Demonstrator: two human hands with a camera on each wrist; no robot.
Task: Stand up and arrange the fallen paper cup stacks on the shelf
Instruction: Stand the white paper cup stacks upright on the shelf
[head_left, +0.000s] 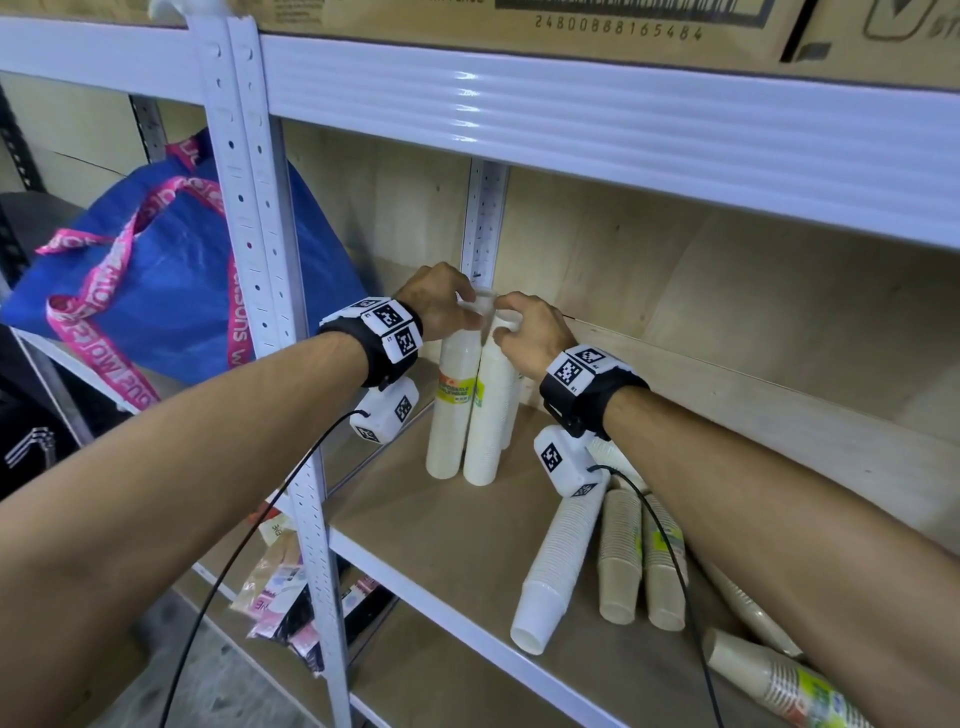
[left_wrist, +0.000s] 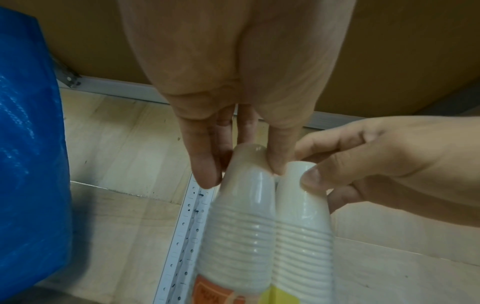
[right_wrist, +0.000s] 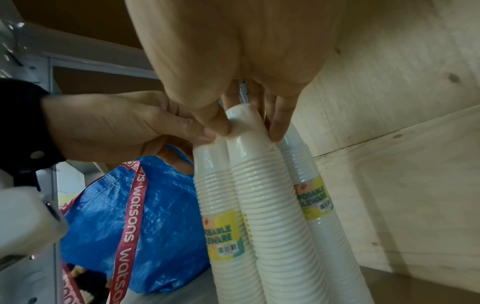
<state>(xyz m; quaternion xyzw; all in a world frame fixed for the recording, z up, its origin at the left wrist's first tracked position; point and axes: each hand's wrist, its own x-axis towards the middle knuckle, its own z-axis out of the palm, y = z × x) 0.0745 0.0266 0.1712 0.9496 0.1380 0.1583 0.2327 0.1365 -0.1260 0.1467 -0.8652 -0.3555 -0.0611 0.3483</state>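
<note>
At the far left a blue bag (head_left: 171, 291) is seen in the neighbouring bay, apart from the work; next, in the back left corner of the shelf (head_left: 447, 540), the left white stack (head_left: 451, 410) is stood upright, and its top is pinched by the curled fingers of the left hand (head_left: 441, 301); touching it stands the middle white stack (head_left: 488, 415), whose top is gripped between thumb and fingers of the right hand (head_left: 530, 332); a third upright stack (right_wrist: 309, 185) is seen just behind. Such wrapped stacks may be judged light, tall and easily toppled, their film slippery; hold is best taken high, at the stiff top cup, lightly so nothing is crushed. Further right, a fallen white stack (head_left: 556, 556) and several fallen tan stacks (head_left: 641, 561) are left lying on the board, not yet stood up.
</note>
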